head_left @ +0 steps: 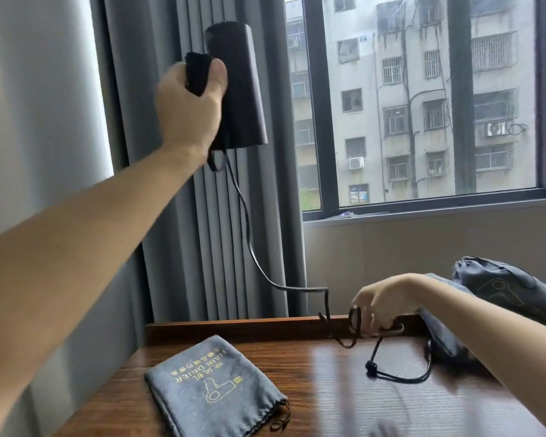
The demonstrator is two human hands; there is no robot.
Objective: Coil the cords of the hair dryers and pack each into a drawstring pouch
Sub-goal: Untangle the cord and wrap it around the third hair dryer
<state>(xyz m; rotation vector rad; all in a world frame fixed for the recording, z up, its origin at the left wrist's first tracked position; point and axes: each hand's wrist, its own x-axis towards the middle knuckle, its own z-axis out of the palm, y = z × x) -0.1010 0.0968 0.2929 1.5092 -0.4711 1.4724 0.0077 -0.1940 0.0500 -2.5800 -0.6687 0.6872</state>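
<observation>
Black hair dryer (237, 86) raised high; both hands grip, cord (249, 234) slack.

Light: soft overcast daylight from window (423, 99) | Glare: pale sheen on wooden table (344, 389) | Backlit: dryer (237, 86) near-silhouette | Blur: slight, lower right | Edges: wide-angle bowing

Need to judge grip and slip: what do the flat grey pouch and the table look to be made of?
Flat grey drawstring pouch: soft woven or brushed fabric, matte, with yellow printed lettering and a limp outline. Dark brown table: wood or wood-look laminate, glossy; grain lines and window glare show.
</observation>
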